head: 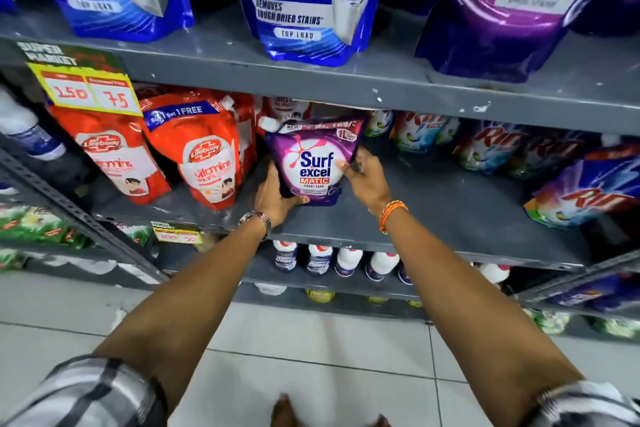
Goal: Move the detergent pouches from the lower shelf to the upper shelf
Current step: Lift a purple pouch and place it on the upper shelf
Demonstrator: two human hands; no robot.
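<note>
A purple Surf Excel pouch (313, 163) stands on the lower shelf (450, 215), gripped from both sides: the left hand (277, 196) cups its bottom corner, the right hand (367, 177) has its fingers (346, 168) closed on the opposite edge. Above the fingers, the upper shelf (242, 62) holds larger blue pouches (308, 0). Red Lifebuoy pouches (204, 152) stand left of the left hand.

purple pouch (313, 163) "Surf excel MATIC", red pouch (207, 156) "Lifebuoy"

Red Lifebuoy pouches (204, 152) stand beside a yellow price tag (86, 90); white bottles (346, 260) below.
</note>
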